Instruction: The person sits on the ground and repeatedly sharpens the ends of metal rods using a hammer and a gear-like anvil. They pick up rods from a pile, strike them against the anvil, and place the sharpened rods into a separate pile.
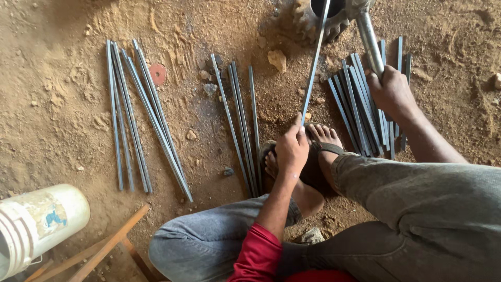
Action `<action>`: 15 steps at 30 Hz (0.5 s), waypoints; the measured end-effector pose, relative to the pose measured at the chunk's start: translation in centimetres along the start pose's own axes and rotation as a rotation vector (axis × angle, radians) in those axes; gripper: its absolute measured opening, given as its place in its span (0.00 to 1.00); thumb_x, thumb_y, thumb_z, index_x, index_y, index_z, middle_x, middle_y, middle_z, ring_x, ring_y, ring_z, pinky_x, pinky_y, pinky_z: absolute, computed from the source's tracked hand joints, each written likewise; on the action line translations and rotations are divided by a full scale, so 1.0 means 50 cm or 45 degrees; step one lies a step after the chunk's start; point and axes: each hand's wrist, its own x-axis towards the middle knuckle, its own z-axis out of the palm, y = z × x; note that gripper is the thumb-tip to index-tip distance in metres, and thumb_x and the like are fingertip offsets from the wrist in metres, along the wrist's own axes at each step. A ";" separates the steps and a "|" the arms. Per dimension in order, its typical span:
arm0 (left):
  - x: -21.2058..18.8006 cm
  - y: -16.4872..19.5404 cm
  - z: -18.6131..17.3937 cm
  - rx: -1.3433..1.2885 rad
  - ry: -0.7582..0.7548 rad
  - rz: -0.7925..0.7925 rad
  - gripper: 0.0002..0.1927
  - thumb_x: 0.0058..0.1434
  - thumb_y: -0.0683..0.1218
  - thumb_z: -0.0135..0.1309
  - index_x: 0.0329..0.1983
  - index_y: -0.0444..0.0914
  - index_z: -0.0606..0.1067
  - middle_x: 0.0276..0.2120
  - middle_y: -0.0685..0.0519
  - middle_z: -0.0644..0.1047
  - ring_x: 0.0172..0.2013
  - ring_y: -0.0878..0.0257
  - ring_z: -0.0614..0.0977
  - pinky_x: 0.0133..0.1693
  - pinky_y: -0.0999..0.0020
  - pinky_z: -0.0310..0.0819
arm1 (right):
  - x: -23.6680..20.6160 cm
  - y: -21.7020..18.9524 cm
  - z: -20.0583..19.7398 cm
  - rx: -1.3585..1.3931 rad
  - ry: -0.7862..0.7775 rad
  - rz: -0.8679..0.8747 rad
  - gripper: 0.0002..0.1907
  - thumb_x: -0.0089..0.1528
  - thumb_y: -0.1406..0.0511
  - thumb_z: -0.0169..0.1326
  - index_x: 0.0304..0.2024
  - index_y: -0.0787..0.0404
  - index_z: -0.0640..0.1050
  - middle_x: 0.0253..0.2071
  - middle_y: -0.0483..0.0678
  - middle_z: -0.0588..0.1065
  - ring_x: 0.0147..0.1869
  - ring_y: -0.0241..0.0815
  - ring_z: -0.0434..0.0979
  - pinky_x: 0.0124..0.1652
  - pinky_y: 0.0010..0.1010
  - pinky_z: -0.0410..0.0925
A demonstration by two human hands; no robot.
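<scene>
Head view, looking down at my own crossed legs on a dirt floor [68,104]. My left hand [292,149] pinches the lower end of a thin flat steel strip [314,62], fingers pressed together around it just above my sandalled feet [318,151]. The strip runs up and slightly right into a round metal bending fixture [334,18] at the top edge; its upper end is hidden there. My right hand [391,91] is wrapped shut around the pipe handle [369,42] that slants down from that fixture, knuckles up, fingers curled under where I cannot see them.

Three loose bundles of like strips lie on the ground: one at far left [138,115], one in the middle [240,120] just beside my left foot, one at right [360,99] partly under my right hand. A small red disc [157,74], stones [277,60], a white plastic bucket [36,224] on its side and wooden slats [109,245] lie around.

Hazards, as I judge them: my grip on the strip is a fingertip pinch near its end, so a sudden pull on the handle could twist it out and let it whip toward my bare toes. The handle's swing passes just over the right bundle, whose ends could catch my knuckles. Loose soil under the fixture may let it shift under load.
</scene>
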 end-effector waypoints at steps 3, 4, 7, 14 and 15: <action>-0.002 0.022 -0.013 0.005 0.042 0.097 0.22 0.67 0.44 0.51 0.65 0.40 0.75 0.30 0.39 0.81 0.28 0.50 0.84 0.28 0.58 0.78 | 0.010 0.002 -0.001 0.073 0.079 -0.069 0.17 0.74 0.58 0.48 0.44 0.68 0.76 0.24 0.49 0.73 0.18 0.35 0.66 0.13 0.31 0.62; -0.004 0.027 -0.015 -0.026 0.056 0.146 0.21 0.67 0.43 0.51 0.64 0.39 0.75 0.32 0.37 0.81 0.31 0.47 0.85 0.30 0.57 0.78 | 0.014 0.002 -0.002 0.060 0.084 -0.080 0.17 0.74 0.58 0.48 0.44 0.66 0.76 0.24 0.48 0.72 0.18 0.34 0.65 0.13 0.30 0.62; -0.005 0.037 -0.020 -0.139 0.009 0.165 0.19 0.68 0.43 0.50 0.62 0.37 0.75 0.36 0.37 0.81 0.34 0.46 0.86 0.34 0.59 0.80 | 0.027 0.002 -0.005 0.128 0.144 -0.167 0.16 0.76 0.58 0.47 0.43 0.65 0.75 0.25 0.46 0.71 0.19 0.33 0.65 0.13 0.29 0.60; -0.005 0.068 -0.049 -0.219 -0.061 0.202 0.18 0.69 0.42 0.50 0.61 0.33 0.75 0.41 0.36 0.82 0.38 0.49 0.87 0.36 0.60 0.81 | 0.064 0.000 -0.018 0.307 0.400 -0.913 0.20 0.83 0.59 0.43 0.44 0.68 0.73 0.31 0.48 0.74 0.29 0.30 0.75 0.25 0.21 0.72; -0.004 0.073 -0.056 -0.238 -0.040 0.250 0.19 0.69 0.42 0.50 0.62 0.33 0.75 0.43 0.36 0.82 0.40 0.49 0.87 0.38 0.61 0.81 | 0.072 -0.002 -0.020 0.257 0.335 -0.805 0.19 0.82 0.58 0.42 0.48 0.69 0.73 0.30 0.48 0.74 0.27 0.30 0.73 0.22 0.22 0.69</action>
